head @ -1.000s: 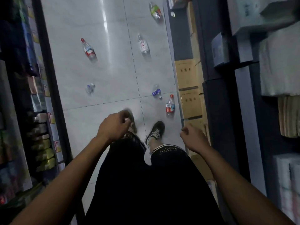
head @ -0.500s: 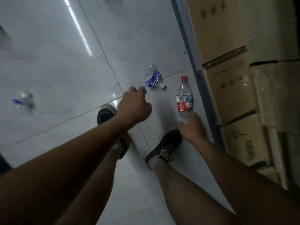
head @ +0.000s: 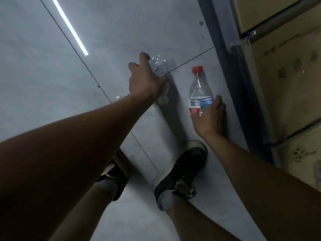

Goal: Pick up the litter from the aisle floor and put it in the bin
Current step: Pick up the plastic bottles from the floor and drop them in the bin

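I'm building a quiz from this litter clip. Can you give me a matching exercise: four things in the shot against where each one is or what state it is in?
Things:
1. red-capped bottle
2. crumpled clear bottle
3. cardboard boxes
4. dark sneaker

Places or states:
A. stacked along the right edge of the aisle
B. under the left hand
C. on the floor tile below the right hand
D. lying on the floor, right hand's fingers at its label

Pairs: 1-D, 2-B, 3-A, 4-C

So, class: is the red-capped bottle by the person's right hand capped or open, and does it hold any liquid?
Capped: the red cap sits on the red-capped bottle. It looks empty, its clear body showing the floor through it, though a little liquid cannot be ruled out.
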Tool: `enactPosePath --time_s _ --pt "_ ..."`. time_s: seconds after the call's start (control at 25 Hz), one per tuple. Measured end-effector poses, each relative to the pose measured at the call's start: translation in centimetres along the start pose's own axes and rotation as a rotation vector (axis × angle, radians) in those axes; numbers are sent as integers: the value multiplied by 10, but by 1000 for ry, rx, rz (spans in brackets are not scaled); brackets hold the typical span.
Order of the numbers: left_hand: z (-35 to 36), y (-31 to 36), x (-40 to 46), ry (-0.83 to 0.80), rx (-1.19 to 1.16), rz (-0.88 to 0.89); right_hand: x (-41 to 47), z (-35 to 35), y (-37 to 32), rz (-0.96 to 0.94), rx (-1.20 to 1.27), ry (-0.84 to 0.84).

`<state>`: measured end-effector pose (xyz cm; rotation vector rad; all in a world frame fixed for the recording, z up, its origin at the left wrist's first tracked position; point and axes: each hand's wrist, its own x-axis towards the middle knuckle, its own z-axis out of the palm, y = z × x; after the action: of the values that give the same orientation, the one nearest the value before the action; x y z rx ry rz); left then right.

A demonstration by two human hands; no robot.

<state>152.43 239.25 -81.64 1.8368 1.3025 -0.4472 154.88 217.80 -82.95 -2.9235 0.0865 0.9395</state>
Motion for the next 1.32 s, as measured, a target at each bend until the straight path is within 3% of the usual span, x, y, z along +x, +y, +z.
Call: enactPosePath --time_s 0.24,0.4,0.6,0.8,0.96,1.04,1.24,1.32 --pt "-92 -23 -109 -131 -133 -15 -98 -71 -14 93 107 -258" --pt "-193 -5 -223 -77 -93 -17 -198 -167 -26 96 158 -353" --pt "-319 47 -372 -157 -188 -11 -314 -310 -46 3 31 -564" --pt "-440 111 -496 -164 -154 27 -416 -458 -65 -176 37 -655" --pt "-518 144 -565 -138 -165 177 -479 -542 -69 -294 -46 -600" --pt "-543 147 -582 -167 -149 170 -506 -572 -67 -311 -30 -541" --pt "-582 147 -586 -289 143 232 -565 -598 -52 -241 100 -366" --pt "-592 154 -578 -324 276 299 -593 -593 -42 -125 167 -306"
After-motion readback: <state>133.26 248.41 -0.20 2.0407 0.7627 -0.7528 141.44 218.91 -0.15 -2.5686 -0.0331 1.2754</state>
